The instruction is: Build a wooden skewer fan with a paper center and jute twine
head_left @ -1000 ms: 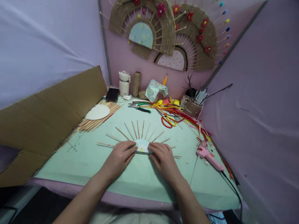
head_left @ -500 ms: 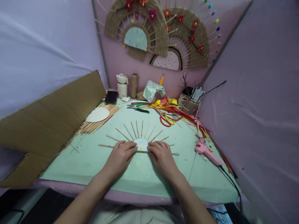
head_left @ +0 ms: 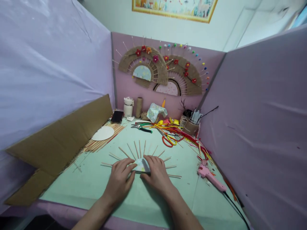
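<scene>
A small pale blue half-disc [head_left: 141, 165] with a floral pattern lies on the green tabletop in front of me. Thin wooden sticks [head_left: 136, 149] fan out from its curved edge like rays. My left hand [head_left: 122, 175] is closed on the half-disc's left end, thumb at the lower edge and fingers on top. On the right end, my right hand [head_left: 156, 172] grips it in the same way, its fingers covering part of the surface and some stick bases.
Back left are a white oval [head_left: 103, 133] on loose sticks and a cardboard sheet [head_left: 64, 131]. Pruning shears [head_left: 142, 128], red-yellow scissors [head_left: 169, 140] and coloured strips lie at the back. A pink glue gun [head_left: 212, 178] with a cord lies right.
The view has tilted upward, showing a framed picture above. My right hand has moved inward over the half-disc's right part, and my left hand's thumb and fingers have shifted on its left end.
</scene>
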The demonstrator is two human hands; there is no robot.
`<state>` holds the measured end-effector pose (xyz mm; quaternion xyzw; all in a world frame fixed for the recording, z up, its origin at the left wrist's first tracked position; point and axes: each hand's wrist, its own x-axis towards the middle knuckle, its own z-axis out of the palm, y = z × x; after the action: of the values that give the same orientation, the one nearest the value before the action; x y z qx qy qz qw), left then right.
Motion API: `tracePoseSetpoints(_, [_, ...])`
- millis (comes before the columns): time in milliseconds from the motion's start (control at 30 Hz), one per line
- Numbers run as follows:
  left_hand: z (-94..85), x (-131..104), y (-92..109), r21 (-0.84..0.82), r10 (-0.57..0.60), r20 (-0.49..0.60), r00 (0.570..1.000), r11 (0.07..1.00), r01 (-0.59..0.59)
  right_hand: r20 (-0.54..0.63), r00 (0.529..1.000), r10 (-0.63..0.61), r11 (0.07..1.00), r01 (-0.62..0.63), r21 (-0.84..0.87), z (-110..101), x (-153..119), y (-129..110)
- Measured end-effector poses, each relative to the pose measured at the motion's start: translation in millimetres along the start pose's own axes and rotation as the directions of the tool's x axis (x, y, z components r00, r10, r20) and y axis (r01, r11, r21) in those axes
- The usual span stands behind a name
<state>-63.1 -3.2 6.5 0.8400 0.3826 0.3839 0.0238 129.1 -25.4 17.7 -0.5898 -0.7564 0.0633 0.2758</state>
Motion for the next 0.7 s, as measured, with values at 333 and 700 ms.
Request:
tracePoseSetpoints(333, [24.1, -24.7, 33.9, -0.757, -0.723, 0.25, 0.645, 0.27, 0.596, -0.015, 0.999, 0.052, 0.996, -0.05, 0.078, 5.1, 3.5, 5.9])
tracePoseSetpoints(700, [6.8, -12.3, 51.9, -0.71, -0.606, 0.7, 0.379, -0.53, 0.463, 0.081, 0.997, 0.016, 0.999, -0.019, 0.037, 3.6, 17.9, 6.2])
